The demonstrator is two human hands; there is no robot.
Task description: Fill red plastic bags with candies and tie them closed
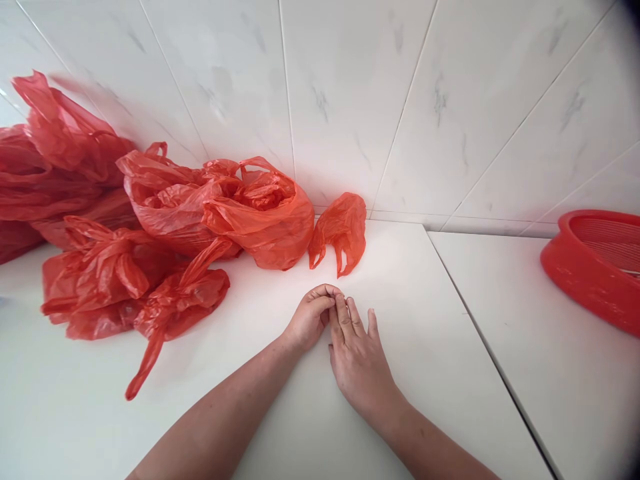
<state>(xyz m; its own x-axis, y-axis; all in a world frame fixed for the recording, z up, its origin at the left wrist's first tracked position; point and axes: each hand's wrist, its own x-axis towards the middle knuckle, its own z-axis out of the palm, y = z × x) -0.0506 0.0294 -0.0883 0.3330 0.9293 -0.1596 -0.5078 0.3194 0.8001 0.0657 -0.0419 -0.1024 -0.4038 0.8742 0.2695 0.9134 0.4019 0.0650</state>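
Note:
Low over the white tabletop [300, 427], my two hands meet near the middle of the view. My left hand [311, 319] is closed, its thumb and fingers pinched at a fingertip of my right hand. Stretched out palm down, my right hand [357, 353] has its fingers slightly spread and holds nothing that I can see. Any small thing between the touching fingertips would be hidden. Just beyond them lies a small crumpled red plastic bag [345, 223], its handles pointing toward me; neither hand touches it.
Several crumpled red plastic bags [260, 220] are heaped on the left along the tiled wall [340, 100]. A knotted red bag [185, 297] lies in front of them. At the right stands a red plastic basket [590, 273]. A seam [493, 357] divides the tabletop.

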